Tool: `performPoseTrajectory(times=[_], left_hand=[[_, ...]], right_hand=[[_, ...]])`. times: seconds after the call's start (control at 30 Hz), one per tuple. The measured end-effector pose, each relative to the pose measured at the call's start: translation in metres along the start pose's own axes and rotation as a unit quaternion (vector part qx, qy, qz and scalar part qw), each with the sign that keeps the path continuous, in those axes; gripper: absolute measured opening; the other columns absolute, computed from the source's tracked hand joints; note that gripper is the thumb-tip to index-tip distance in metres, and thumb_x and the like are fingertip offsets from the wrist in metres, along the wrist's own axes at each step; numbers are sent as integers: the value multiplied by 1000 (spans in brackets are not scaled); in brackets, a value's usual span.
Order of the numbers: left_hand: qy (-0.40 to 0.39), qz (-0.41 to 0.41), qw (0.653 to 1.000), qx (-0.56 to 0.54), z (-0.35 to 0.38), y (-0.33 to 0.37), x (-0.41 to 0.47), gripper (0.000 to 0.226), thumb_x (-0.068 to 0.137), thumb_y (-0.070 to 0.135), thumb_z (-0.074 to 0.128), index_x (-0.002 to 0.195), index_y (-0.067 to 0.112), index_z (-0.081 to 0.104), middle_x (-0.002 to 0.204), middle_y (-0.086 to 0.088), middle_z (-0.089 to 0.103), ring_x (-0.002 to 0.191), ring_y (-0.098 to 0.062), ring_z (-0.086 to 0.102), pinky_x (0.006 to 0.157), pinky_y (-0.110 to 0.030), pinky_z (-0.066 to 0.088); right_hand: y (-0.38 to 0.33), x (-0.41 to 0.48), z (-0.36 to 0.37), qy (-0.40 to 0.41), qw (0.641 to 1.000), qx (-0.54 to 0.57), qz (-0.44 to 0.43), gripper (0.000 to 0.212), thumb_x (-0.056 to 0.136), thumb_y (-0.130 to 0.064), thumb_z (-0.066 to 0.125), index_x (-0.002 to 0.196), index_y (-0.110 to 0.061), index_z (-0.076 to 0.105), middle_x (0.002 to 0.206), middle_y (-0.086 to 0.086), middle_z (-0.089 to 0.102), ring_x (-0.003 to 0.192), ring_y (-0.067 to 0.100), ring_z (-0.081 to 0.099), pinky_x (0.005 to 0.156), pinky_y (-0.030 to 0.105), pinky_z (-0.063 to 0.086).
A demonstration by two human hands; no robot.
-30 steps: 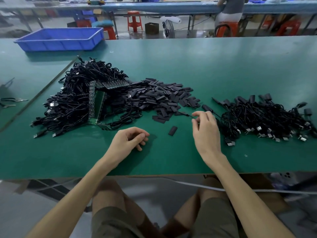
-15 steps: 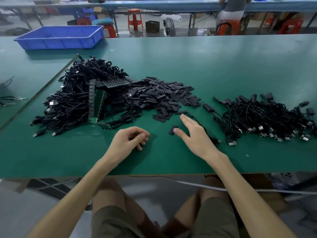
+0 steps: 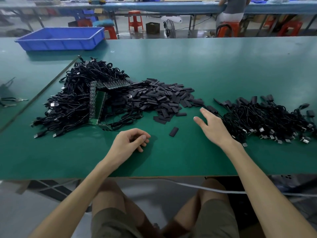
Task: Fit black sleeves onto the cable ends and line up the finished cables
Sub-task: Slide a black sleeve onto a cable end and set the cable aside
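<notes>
My left hand (image 3: 130,143) rests loosely curled, empty, near the front edge of the bench (image 3: 205,66); right hand (image 3: 212,127) spread open. One black sleeve (image 3: 173,131) lies between them; sleeved cables (image 3: 267,119) heaped toward the right edge.

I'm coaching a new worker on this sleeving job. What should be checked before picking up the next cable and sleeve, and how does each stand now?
1. Left hand free: ok, loosely curled, holding nothing.
2. Right hand free: ok, fingers straight.
3. Single sleeve lying between the hands: ok.
4. Sleeve pile stocked: ok.
5. Unsleeved cables heaped at left: ok.
6. Finished cables lined up: cannot tell, cords overlap.
</notes>
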State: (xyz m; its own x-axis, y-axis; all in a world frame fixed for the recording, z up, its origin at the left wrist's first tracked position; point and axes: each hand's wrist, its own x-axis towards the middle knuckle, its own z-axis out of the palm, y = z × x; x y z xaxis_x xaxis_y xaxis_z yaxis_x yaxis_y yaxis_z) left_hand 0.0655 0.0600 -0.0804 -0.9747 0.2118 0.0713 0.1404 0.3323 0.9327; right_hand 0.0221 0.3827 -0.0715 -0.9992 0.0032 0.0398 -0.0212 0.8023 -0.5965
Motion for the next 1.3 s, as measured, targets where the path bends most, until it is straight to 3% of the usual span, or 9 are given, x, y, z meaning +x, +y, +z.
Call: performPoseTrajectory(times=[0.27, 0.43, 0.53, 0.67, 0.8, 0.93, 1.1, 1.2, 1.3], left_hand=[[17, 16, 999, 22, 1, 3, -3, 16, 100, 9, 61, 101, 18, 75, 89, 1, 75, 78, -19, 71, 68, -28, 59], [91, 69, 991, 64, -3, 13, -5, 25, 99, 1, 59, 104, 21, 72, 97, 6, 70, 89, -14, 69, 64, -26, 60], [194, 131, 946, 225, -26, 18, -3, 26, 95, 4, 66, 114, 21, 69, 108, 9, 59, 99, -8, 59, 86, -22, 50], [217, 13, 900, 378, -72, 12, 1, 43, 87, 21, 79, 126, 18, 62, 122, -4, 50, 119, -25, 45, 107, -40, 32], [179, -26, 937, 298, -84, 5, -5, 29, 87, 11, 78, 115, 10, 69, 108, -1, 60, 102, -20, 61, 98, -39, 51], [208, 15, 958, 195, -70, 14, -6, 15, 84, 17, 82, 96, 22, 73, 88, 9, 70, 83, -9, 65, 81, -30, 54], [144, 20, 986, 76, -42, 36, 1, 14, 79, 20, 86, 86, 27, 77, 76, 8, 75, 74, -13, 69, 75, -29, 57], [91, 20, 994, 49, -26, 44, 4, 13, 80, 18, 84, 87, 27, 79, 75, 7, 75, 68, -14, 66, 69, -32, 59], [54, 27, 994, 89, -15, 46, 7, 19, 82, 15, 83, 84, 33, 77, 74, 13, 71, 61, -10, 62, 61, -31, 56]], right_hand=[[23, 4, -19, 18, 999, 31, 10, 65, 105, -46, 49, 157, -9, 37, 163, 5, 37, 152, 20, 31, 126, 38, 23], [21, -1, -12, 37, 999, 36, -11, 61, 104, -46, 51, 153, -10, 45, 159, 6, 45, 149, 20, 37, 124, 37, 26], [19, -5, -10, 44, 998, 26, -37, 57, 105, -45, 50, 150, -10, 51, 154, 6, 51, 146, 20, 42, 121, 35, 29], [15, -9, -9, 58, 997, 8, -58, 50, 106, -40, 50, 145, -9, 56, 148, 7, 57, 141, 21, 48, 117, 31, 31], [10, -14, -6, 70, 995, -5, -74, 42, 105, -32, 55, 140, -10, 60, 141, 8, 61, 136, 21, 52, 117, 40, 39], [-1, -23, -3, 70, 994, -4, -85, 39, 104, -27, 57, 140, -11, 60, 140, 7, 62, 135, 19, 51, 117, 43, 40], [-47, -42, 19, 59, 987, 57, -141, 37, 100, -24, 64, 137, -17, 62, 122, -5, 66, 115, 8, 57, 108, 40, 48], [-80, -51, 38, 27, 978, 97, -183, 34, 99, -26, 66, 133, -22, 64, 109, -12, 66, 92, -3, 58, 93, 31, 52], [-105, -55, 57, 3, 970, 139, -200, 32, 98, -24, 69, 130, -20, 66, 112, -10, 65, 90, -5, 55, 83, 11, 43]])
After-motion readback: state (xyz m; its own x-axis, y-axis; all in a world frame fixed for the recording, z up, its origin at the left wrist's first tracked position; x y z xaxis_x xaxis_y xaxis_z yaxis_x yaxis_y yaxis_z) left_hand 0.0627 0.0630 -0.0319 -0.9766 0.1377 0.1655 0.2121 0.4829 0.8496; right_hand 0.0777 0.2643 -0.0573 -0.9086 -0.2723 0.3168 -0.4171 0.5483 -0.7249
